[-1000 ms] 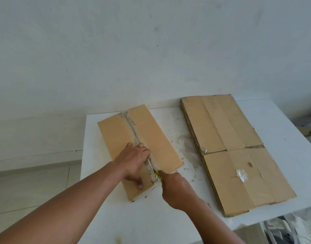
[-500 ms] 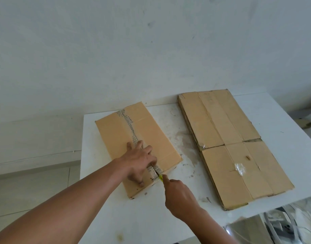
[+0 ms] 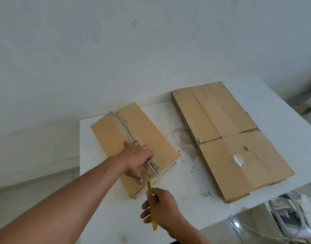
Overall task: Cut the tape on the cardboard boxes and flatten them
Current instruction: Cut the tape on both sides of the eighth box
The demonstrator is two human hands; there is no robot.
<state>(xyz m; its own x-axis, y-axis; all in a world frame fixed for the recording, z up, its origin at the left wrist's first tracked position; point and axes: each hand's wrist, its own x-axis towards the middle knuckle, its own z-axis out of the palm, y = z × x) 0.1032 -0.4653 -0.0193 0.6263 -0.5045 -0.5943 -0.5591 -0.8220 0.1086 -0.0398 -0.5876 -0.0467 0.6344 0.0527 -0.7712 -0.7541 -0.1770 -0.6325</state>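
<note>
**Q:** Item, and where kept?
**A:** Cardboard box (image 3: 151, 134), low, oblong and unflattened. It sits on the left part of the white table (image 3: 186, 217), well apart from the stack of flattened boxes (image 3: 230, 141) on the right part.

**Q:** Appearance?
**A:** Plain tan corrugated board. Two top flaps meet at a long centre seam (image 3: 124, 126), edged ragged grey-white where the paper face is torn (whether any tape yet bridges it cannot be told). Near corners scuffed.

**Q:** Handling?
**A:** Judged light and hollow. The panels look stiff, though the top would likely sag at the seam under weight. The face is dry paper, not slippery to the hand, but the box may slide on the smooth table unless held down. Best held by a flat palm on a flap beside the seam, fingers clear of the blade's line. For flattening, take it by the flap edges.

**Q:** Grips at present?
**A:** Left hand (image 3: 137, 159): grip apart, fingers straight, pressing the top across the seam towards its near end. Right hand (image 3: 161, 210): grip clamped round the yellow utility knife (image 3: 149, 189), its tip at the box's near end just under the seam. Contact cannot be told.
</note>
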